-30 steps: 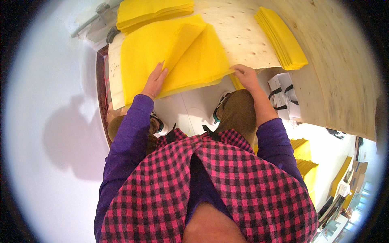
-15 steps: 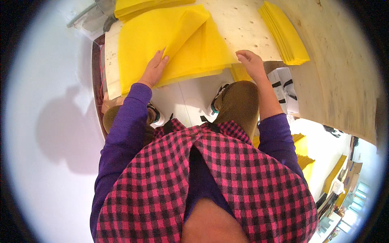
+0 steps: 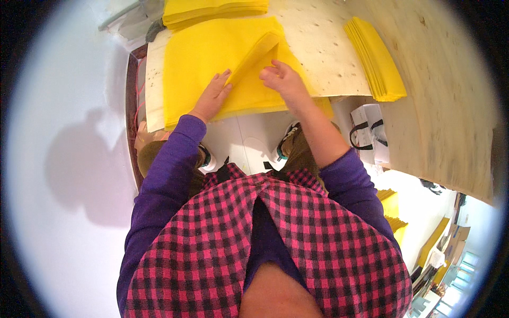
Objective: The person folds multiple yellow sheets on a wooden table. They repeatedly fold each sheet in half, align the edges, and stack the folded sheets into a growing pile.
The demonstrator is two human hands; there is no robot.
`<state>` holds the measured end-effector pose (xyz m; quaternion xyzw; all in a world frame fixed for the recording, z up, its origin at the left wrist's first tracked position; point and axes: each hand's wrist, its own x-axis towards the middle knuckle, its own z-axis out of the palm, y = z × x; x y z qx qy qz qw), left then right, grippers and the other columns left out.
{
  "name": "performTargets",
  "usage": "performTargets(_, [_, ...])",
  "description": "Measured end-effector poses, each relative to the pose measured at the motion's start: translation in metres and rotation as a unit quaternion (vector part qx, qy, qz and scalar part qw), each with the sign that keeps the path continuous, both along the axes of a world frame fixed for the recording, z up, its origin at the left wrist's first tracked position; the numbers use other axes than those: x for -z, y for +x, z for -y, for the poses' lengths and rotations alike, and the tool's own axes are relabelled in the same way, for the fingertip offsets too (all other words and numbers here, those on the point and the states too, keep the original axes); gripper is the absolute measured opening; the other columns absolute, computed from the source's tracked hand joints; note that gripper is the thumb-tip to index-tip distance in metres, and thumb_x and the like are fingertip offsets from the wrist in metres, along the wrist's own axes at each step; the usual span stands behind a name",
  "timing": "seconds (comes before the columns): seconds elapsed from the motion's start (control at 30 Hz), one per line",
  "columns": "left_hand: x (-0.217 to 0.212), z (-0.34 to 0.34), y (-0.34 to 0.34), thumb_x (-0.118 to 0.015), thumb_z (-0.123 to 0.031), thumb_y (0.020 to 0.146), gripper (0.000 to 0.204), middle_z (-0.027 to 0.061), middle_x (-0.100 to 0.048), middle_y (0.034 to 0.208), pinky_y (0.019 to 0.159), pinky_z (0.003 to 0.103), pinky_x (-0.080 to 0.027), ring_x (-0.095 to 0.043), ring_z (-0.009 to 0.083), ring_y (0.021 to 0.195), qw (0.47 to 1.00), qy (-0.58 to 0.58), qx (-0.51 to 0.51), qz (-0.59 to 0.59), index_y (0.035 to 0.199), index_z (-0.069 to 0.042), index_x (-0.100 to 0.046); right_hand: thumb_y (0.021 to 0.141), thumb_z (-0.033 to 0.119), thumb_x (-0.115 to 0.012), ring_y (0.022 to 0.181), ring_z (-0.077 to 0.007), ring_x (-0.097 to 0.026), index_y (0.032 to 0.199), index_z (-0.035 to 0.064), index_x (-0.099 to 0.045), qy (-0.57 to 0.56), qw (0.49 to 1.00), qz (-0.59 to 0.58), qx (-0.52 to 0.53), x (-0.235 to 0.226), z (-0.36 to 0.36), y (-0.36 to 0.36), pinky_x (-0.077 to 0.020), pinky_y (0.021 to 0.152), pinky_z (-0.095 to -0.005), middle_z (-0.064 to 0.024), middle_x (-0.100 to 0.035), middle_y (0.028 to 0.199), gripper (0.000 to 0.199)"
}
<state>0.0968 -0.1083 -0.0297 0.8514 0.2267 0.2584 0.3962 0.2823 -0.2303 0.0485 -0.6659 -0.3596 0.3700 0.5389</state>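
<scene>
A soft yellow fabric sheet (image 3: pixel 196 58) lies at the near edge of the wooden board, with other yellow layers beneath it. One part is turned over into a diagonal fold, its raised tip near the far side. My left hand (image 3: pixel 212 96) rests on the sheet beside the fold's lower end, its fingers stretched out. Over the right part of the fabric is my right hand (image 3: pixel 286 85), close to the fold. Its fingers are loosely curled and a little apart, and no cloth shows between them.
A yellow stack (image 3: pixel 217 11) lies beyond the sheet, and another folded stack (image 3: pixel 375 61) stands by the wooden panel (image 3: pixel 435 90) at right. A white bag with black handles (image 3: pixel 368 130) sits below the board (image 3: pixel 328 63). A white wall rises at left.
My right hand has moved left from beside the board's near edge to over the fabric. My left hand stays on the sheet, its fingers now flatter. The fold lies lower and narrower.
</scene>
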Motion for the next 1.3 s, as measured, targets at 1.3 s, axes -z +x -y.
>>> performTargets(1.3, [-0.007,0.002,-0.005,-0.042,-0.025,0.095,0.043,0.0164,-0.04,0.138,0.108,0.037,-0.024,-0.03,0.0373,0.131,0.996,-0.073,-0.024,0.052,0.134,-0.007,-0.04,0.077,0.043,-0.067,0.117,-0.0299,-0.05,0.124,-0.0062,-0.046,-0.016,0.963,0.231,0.141,0.014,0.004,0.032,-0.0393,0.098,-0.0364,-0.0239,-0.052,0.124,0.071])
